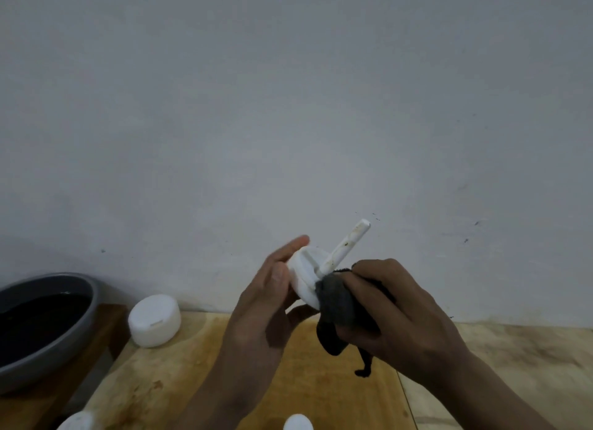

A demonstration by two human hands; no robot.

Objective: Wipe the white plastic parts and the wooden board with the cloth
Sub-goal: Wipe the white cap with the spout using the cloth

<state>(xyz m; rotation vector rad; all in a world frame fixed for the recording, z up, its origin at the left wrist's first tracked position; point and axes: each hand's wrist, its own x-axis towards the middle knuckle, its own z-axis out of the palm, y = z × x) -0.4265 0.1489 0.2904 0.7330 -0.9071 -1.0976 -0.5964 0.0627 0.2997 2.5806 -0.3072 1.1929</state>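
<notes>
A person's two hands were raised above a wooden board, in front of a plain wall. The left hand held a white plastic part, a round disc with a thin stem that pointed up and away to the right. Its fingers wrapped the disc's edge, and one fingertip showed behind the rim. The right hand was clenched around a dark cloth, bunched and pressed where the stem met the disc; a loose tail hung below the fist.

The stem showed small brown specks. To wipe it well, the cloth would probably need pinching around the stem and drawing toward its tip, while the left hand turned the disc and kept its grip firm so the stem did not bend.

Left of the left hand, a white cap lay on the board, and further left stood a grey bowl of dark liquid. Below the hands, two more white pieces were cut off by the lower edge.
</notes>
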